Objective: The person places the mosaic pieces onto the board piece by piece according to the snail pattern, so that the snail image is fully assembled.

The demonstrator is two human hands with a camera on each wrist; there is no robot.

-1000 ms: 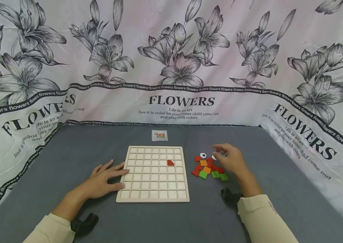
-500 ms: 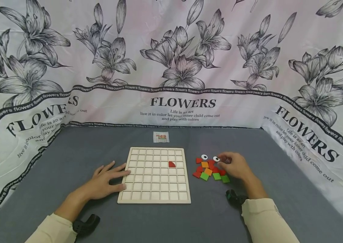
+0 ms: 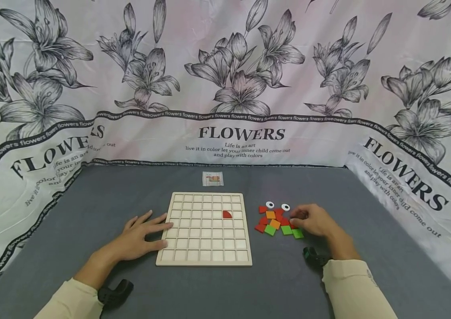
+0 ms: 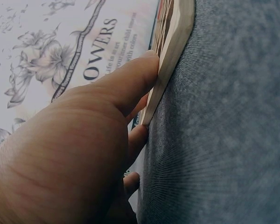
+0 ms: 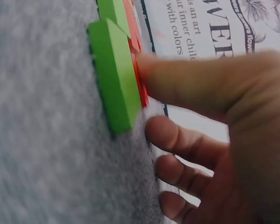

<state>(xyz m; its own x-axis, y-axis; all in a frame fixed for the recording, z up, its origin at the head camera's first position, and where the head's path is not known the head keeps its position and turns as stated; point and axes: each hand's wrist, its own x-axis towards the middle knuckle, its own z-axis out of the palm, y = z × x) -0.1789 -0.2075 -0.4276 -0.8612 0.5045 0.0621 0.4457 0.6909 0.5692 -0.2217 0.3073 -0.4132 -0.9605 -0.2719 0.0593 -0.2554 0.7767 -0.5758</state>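
Note:
My left hand (image 3: 139, 237) rests along the left edge of a pale wooden grid board (image 3: 204, 262), fingers spread. In the left wrist view the thumb (image 4: 130, 84) touches the board's side (image 4: 170, 60). One red quarter-round tile (image 3: 227, 214) lies in a cell at the board's upper right. My right hand (image 3: 315, 220) is at the right side of a loose group of tiles. Its thumb (image 5: 177, 79) touches a red tile (image 5: 142, 91) beside a green tile (image 5: 114, 77); the index fingertip is hidden, so a pinch cannot be confirmed. The other fingers are curled.
In the group lie green squares (image 3: 269, 230), orange squares (image 3: 270, 215), several red pieces (image 3: 260, 228) and two white eye discs (image 3: 269, 205). A small printed card (image 3: 213, 179) lies behind the board. Flower-printed cloth (image 3: 241, 137) borders the grey table (image 3: 149, 181).
My right hand has moved from the eye disc at the group's upper right down to the red and green tiles at its right side. The left hand stays on the board.

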